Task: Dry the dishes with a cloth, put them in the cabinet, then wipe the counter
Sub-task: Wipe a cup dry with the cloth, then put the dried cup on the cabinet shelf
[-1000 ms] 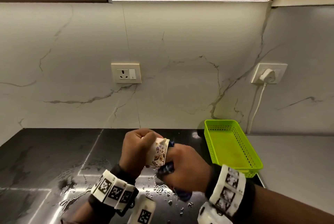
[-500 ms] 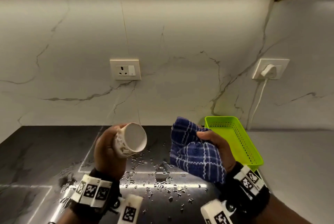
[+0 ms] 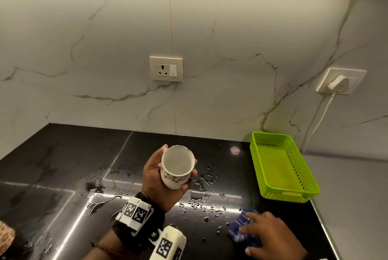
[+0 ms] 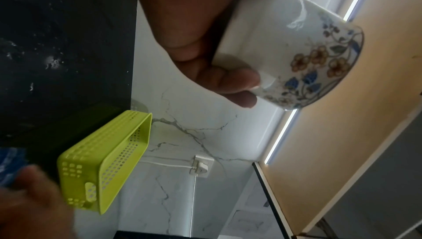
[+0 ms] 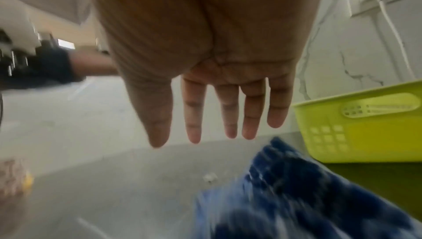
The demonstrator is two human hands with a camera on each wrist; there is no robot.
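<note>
The blue checked cloth (image 3: 241, 229) lies blurred on the wet black counter (image 3: 63, 165), partly hidden under the right hand (image 3: 270, 236), whose fingers are spread. The left hand (image 3: 156, 180) grips the floral cup (image 3: 176, 167) above the counter, mouth tilted toward the camera.

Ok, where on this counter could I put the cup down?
The left side of the black counter, between the wall and the puddle, looks bare and mostly dry. The middle, under the cup in your left hand, is spattered. The right is crowded: green basket, blue cloth, right hand.
</note>
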